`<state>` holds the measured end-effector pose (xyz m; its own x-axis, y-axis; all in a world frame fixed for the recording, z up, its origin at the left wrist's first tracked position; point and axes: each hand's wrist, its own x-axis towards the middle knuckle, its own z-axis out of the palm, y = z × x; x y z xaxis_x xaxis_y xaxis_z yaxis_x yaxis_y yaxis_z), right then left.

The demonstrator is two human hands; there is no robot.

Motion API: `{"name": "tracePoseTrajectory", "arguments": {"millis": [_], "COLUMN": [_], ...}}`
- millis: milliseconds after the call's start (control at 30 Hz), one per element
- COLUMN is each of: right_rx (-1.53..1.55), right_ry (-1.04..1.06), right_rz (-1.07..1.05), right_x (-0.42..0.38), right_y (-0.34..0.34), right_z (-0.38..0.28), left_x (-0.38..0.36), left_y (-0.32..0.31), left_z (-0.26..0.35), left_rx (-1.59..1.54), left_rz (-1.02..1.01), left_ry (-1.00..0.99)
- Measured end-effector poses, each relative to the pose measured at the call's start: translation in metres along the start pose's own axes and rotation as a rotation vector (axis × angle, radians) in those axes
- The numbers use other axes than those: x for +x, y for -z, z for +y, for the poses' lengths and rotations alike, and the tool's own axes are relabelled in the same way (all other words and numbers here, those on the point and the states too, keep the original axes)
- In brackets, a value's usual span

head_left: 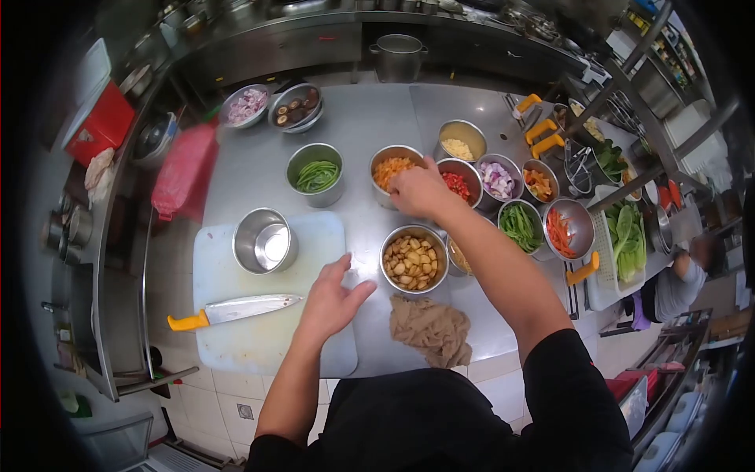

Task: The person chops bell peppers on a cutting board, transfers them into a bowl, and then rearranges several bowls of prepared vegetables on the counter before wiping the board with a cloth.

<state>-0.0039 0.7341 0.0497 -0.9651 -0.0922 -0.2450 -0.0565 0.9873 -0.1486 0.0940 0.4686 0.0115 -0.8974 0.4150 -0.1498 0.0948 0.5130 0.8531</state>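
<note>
My right hand [423, 190] is closed on the near right rim of a round steel pot of diced orange vegetable [392, 169], which looks like carrot. Its fingertips are partly hidden. My left hand [334, 300] is open, fingers apart and holding nothing, over the right edge of a white cutting board [326, 236]. On that board stand an empty steel pot [266, 242] and a knife with a yellow handle [244, 309], lying flat. A pot of peeled garlic cloves [413, 262] sits between my hands, nearer to me. Beyond the board is a pot of green beans [316, 175].
To the right are pots of chopped red pepper [456, 186], chopped onion [497, 179] and sliced green vegetable [517, 226]. A brown cloth [431, 330] lies at the near table edge. Several yellow-handled knives [583, 269] hang at right. Another person [680, 283] is at far right.
</note>
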Motion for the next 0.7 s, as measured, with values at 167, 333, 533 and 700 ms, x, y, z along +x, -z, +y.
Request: {"name": "tracePoseTrajectory", "arguments": {"millis": [167, 333, 533, 700], "right_rx": [0.139, 0.347, 0.198, 0.033], "right_ry": [0.068, -0.071, -0.403, -0.232], "right_rz": [-0.076, 0.287, 0.287, 0.378], "right_x": [-0.028, -0.044, -0.049, -0.020], "right_y": [0.000, 0.024, 0.026, -0.009], "right_z": [-0.005, 0.053, 0.130, 0.134], "left_x": [0.038, 0.056, 0.074, 0.068], "left_y": [-0.030, -0.018, -0.017, -0.028], "left_z": [0.002, 0.004, 0.044, 0.036], "left_rx": [0.055, -0.021, 0.240, 0.139], "left_rz": [-0.175, -0.077, -0.067, -0.057], "left_ry": [-0.069, -0.012, -0.162, -0.159]}}
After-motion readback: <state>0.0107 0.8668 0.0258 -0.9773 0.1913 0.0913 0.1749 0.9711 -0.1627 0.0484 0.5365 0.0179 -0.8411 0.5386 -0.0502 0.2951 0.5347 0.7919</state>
